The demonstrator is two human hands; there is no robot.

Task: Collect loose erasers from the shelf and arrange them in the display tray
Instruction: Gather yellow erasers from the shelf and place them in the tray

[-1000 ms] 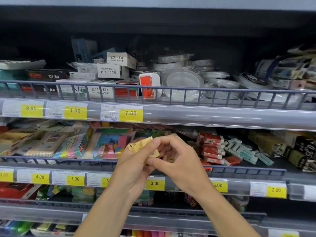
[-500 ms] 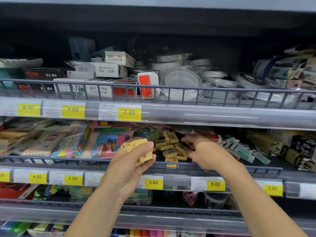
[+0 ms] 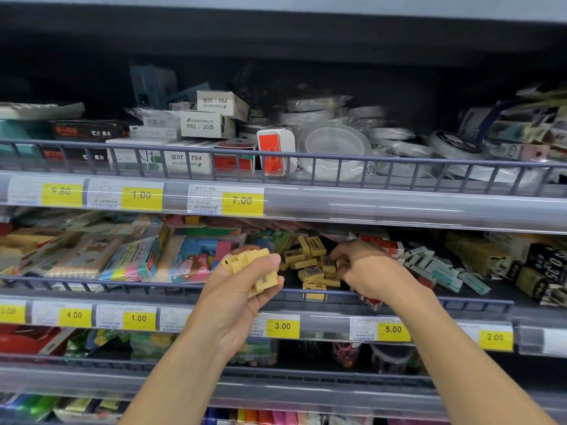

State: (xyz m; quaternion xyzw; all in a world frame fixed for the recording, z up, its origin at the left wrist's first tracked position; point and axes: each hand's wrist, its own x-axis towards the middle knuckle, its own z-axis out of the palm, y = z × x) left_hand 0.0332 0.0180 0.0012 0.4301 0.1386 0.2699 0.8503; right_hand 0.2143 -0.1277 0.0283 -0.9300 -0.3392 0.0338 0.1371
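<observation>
Three SUNWOOD boxes (image 3: pixel 207 124) read "P82 / 20".

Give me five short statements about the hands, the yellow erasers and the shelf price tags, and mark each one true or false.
1. The left hand holds several yellow erasers. True.
2. The right hand rests on the top shelf among the tape rolls. False: it reaches into the loose eraser pile on the middle shelf.
3. The price tag below the pile reads 3.00. True.
4. The loose erasers on the shelf are blue. False: they are yellow.
5. The white boxes marked P82 sit on the top shelf. True.
</observation>
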